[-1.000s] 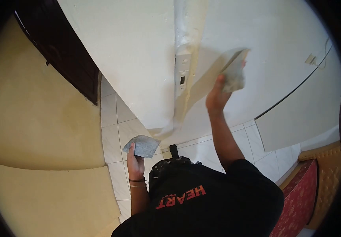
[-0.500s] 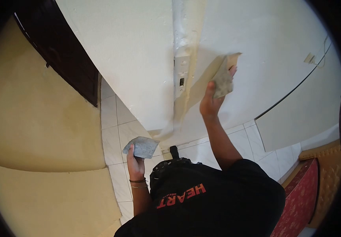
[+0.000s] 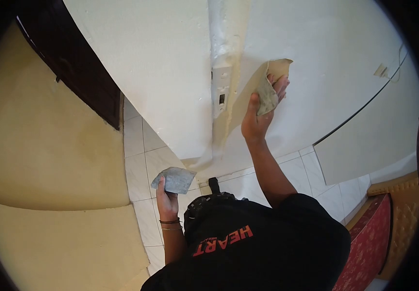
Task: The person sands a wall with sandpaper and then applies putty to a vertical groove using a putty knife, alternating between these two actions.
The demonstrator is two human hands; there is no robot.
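A bent, greyish-tan sheet that looks like sandpaper (image 3: 267,99) is in my right hand (image 3: 257,121), pinched by the thumb, with its upper part curling over the fingers against the white wall (image 3: 316,97). Lower down on the left, my left hand (image 3: 167,201) grips a grey sheet (image 3: 176,180), thumb on top and fingers hidden beneath it. Just left of the right hand, a switch plate (image 3: 222,92) sits on the wall beside a yellowish vertical strip.
A dark door (image 3: 73,63) stands at the upper left beside a yellow wall (image 3: 49,121). White floor tiles (image 3: 144,194) show below. At the right are a grey-white panel (image 3: 369,131), a socket with a cord (image 3: 380,71) and a red and tan padded piece of furniture (image 3: 369,237).
My right hand has shifted slightly up and left along the wall, and its sheet is more folded, showing more of the fingers. The left hand has barely moved.
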